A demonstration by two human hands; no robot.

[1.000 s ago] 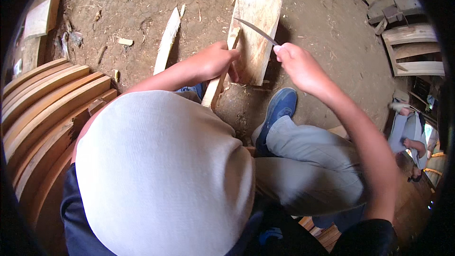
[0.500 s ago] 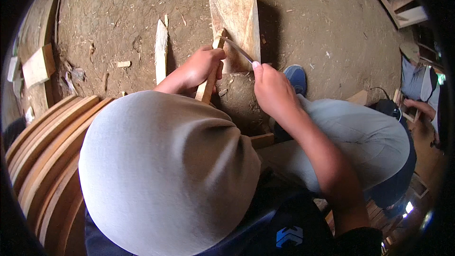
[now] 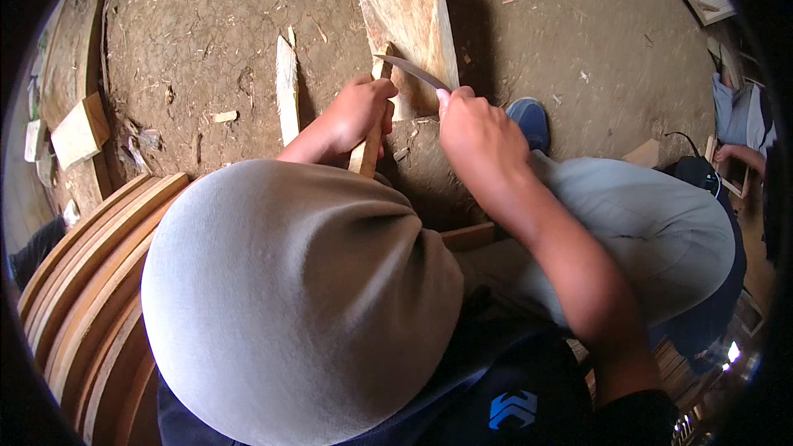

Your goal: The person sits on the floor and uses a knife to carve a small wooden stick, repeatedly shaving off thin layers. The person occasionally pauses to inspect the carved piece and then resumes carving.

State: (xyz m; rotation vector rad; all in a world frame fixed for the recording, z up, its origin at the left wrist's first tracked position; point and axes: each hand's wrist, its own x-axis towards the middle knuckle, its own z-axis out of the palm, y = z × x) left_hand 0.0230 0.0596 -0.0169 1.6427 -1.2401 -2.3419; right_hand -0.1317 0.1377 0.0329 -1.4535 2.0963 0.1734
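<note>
My left hand (image 3: 358, 114) is wrapped round a narrow wooden stick (image 3: 366, 153), whose far end rests against a wide pale board (image 3: 406, 16). The stick's near end goes out of sight behind my knee. In my right hand (image 3: 483, 132) is a knife (image 3: 420, 73), its thin blade reaching left across the top end of the stick. The knife's handle is hidden in my closed fingers. From here I cannot tell whether the blade's edge bites into the wood or only touches it.
A splintered wood piece (image 3: 287, 89) lies on the dirt floor (image 3: 206, 33), among shavings. Curved planks (image 3: 107, 256) are stacked at my left, near a wood block (image 3: 80, 130). My grey-trousered knees (image 3: 306, 281) are bent in front. At the far right another person (image 3: 739, 120) sits.
The knife's blade has shifted slightly left and up over the stick's tip. My right hand has risen a little, and the whole view has shifted slightly. Both grips stay the same.
</note>
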